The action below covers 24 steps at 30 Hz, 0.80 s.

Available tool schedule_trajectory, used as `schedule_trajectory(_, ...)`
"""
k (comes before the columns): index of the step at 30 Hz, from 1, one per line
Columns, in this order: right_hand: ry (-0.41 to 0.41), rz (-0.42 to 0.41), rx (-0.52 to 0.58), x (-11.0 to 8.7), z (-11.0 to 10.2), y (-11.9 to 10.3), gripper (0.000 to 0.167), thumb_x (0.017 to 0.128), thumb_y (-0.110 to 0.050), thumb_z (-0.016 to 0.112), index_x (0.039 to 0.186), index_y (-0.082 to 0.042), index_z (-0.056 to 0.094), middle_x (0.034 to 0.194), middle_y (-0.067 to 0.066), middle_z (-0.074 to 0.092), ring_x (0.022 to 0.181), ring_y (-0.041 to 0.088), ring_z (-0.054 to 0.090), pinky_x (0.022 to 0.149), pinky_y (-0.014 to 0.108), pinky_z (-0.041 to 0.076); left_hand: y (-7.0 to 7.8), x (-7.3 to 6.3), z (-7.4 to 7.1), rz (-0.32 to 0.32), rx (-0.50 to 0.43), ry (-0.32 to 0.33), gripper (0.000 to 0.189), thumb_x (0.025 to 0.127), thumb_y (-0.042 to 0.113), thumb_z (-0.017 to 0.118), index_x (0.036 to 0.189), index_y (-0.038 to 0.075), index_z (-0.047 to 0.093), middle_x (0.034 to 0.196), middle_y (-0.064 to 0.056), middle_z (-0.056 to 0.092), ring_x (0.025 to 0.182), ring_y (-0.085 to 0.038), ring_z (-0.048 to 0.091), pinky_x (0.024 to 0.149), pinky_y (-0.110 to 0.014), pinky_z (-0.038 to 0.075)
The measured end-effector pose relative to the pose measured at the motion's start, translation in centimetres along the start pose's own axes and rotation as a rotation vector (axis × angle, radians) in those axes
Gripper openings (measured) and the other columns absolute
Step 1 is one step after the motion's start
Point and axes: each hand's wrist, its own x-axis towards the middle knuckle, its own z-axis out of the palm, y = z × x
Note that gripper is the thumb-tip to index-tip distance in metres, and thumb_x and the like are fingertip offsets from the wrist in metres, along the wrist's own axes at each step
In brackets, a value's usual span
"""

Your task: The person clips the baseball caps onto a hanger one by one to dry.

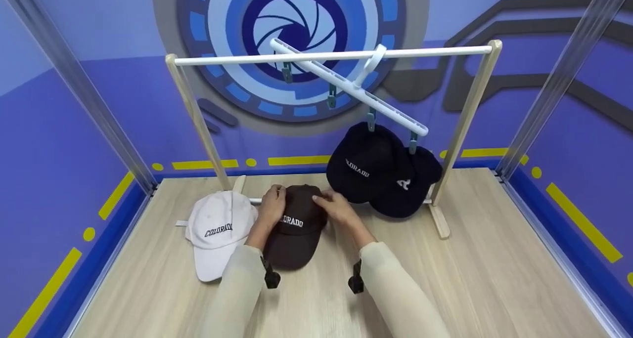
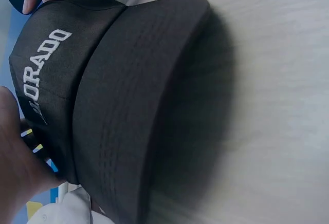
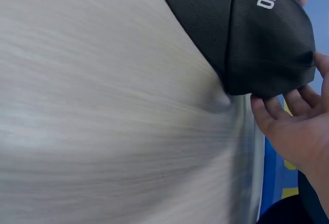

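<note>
Between both hands is a dark brown baseball cap (image 1: pixel 296 249) with white COLORADO lettering, its brim toward the person. My left hand (image 1: pixel 273 205) holds the left side of its crown, with some fingers hidden behind it. On the opposite side my right hand (image 1: pixel 338 209) pinches the crown, thumb in front and fingers behind, as the right wrist view shows. A shadow lies under the brim (image 2: pixel 139 80) in the left wrist view. Just left of the brown cap, a white baseball cap (image 1: pixel 212 229) with dark COLORADO lettering rests on the table.
A wooden rack with a white rail (image 1: pixel 316 57) stands at the back. From it a white clip hanger (image 1: pixel 390 111) hangs slanted. Two dark caps, one lettered (image 1: pixel 363 150) and one with a white emblem (image 1: pixel 420 175), hang from its right clips; its left clips (image 1: pixel 287 73) hold nothing.
</note>
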Motion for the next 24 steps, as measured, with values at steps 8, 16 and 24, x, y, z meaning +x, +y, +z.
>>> schedule_trajectory(8,-0.007,-0.022,0.003,-0.4,0.1,-0.4,0.037,0.1,-0.031,0.064,0.119,0.001,0.068,0.118,0.014,0.067,0.107,0.025,0.061,0.095,0.04,0.049,0.5,-0.6,0.0,-0.03,0.046,0.01,0.049,0.108,0.032,0.038,0.119,-0.006,0.066,0.119,-0.024,0.065,0.119,-0.04,0.059,0.103,-0.054,0.044)
schedule_trajectory(16,-0.029,-0.043,0.043,-1.2,0.5,-0.5,0.031,0.1,-0.03,0.064,0.113,-0.002,0.07,0.107,0.008,0.067,0.094,0.017,0.059,0.086,0.033,0.049,0.5,-1.6,0.2,0.031,-0.032,0.039,0.04,0.107,0.028,0.044,0.093,0.0,0.067,0.1,-0.02,0.068,0.102,-0.036,0.065,0.093,-0.049,0.048)
schedule_trajectory(24,-0.026,-0.055,0.099,-1.9,0.5,-0.7,0.03,0.1,-0.028,0.065,0.11,0.0,0.069,0.099,0.007,0.067,0.086,0.015,0.06,0.077,0.03,0.05,1.3,-2.1,0.1,0.105,-0.079,0.102,0.038,0.106,0.022,0.05,0.07,0.011,0.049,0.071,-0.008,0.051,0.071,-0.025,0.049,0.07,-0.042,0.045)
